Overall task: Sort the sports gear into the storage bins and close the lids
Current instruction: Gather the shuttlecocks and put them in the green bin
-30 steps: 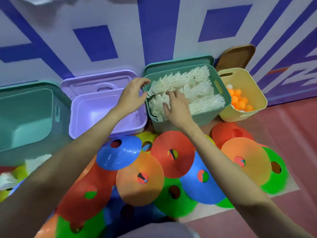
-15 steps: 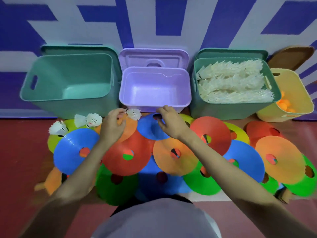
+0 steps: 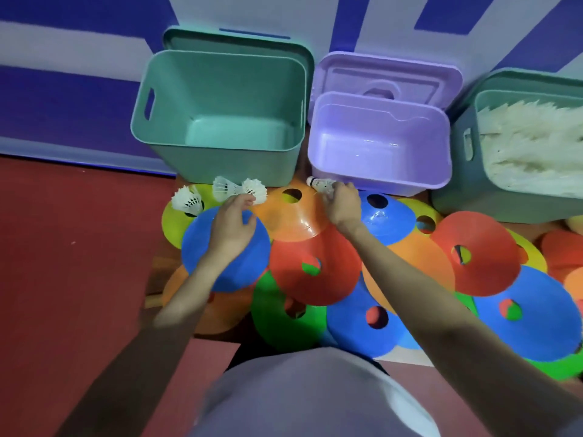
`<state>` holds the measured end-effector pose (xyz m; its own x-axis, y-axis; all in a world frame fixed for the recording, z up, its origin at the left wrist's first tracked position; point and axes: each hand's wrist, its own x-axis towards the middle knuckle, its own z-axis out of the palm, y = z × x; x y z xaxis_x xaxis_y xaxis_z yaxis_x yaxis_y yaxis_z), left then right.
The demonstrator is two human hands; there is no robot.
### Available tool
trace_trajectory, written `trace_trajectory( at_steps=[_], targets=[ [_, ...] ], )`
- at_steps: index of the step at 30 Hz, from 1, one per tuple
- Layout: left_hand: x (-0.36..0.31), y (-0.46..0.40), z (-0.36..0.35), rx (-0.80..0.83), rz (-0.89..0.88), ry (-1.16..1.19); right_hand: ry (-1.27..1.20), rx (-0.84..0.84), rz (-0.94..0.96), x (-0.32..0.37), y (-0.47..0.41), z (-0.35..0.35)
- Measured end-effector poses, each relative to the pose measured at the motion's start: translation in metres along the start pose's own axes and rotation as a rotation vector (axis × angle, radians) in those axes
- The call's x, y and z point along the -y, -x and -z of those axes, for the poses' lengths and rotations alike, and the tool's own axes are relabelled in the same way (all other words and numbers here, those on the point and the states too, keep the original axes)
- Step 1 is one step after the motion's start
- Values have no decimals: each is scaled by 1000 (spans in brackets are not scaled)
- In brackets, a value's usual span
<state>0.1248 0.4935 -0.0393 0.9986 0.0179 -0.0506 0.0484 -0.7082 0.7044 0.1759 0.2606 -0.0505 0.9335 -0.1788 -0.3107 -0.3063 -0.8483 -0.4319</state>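
Three bins stand against the wall: an empty green bin (image 3: 217,102), an empty purple bin (image 3: 378,143) and a green bin (image 3: 467,184) filled with white shuttlecocks (image 3: 536,146). Each has its lid leaning behind it. My right hand (image 3: 342,205) pinches a white shuttlecock (image 3: 321,184) in front of the purple bin. My left hand (image 3: 232,223) reaches over a blue cone disc (image 3: 202,257), its fingertips at a joined pair of shuttlecocks (image 3: 239,190). Another shuttlecock (image 3: 187,201) lies further left on a yellow disc.
Several flat cone discs in blue, orange, red, green and yellow overlap on the floor in front of the bins, among them an orange disc (image 3: 293,216) between my hands. Red floor (image 3: 72,247) stretches to the left. A blue and white wall rises behind the bins.
The view swung left from the shuttlecock bin to the empty bins. Both hands left that bin and dropped to the discs. My right hand now pinches the shuttlecock by the purple bin; my left moved left.
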Motion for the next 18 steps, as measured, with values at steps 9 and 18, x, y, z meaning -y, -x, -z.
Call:
trace_trajectory(
  at_steps=[9, 18],
  targets=[
    [26, -30, 11, 8, -25, -70, -144, -202, -132, 14, -7, -17],
    [23, -60, -3, 149, -7, -238, -342, -371, 170, 25, 43, -19]
  ],
)
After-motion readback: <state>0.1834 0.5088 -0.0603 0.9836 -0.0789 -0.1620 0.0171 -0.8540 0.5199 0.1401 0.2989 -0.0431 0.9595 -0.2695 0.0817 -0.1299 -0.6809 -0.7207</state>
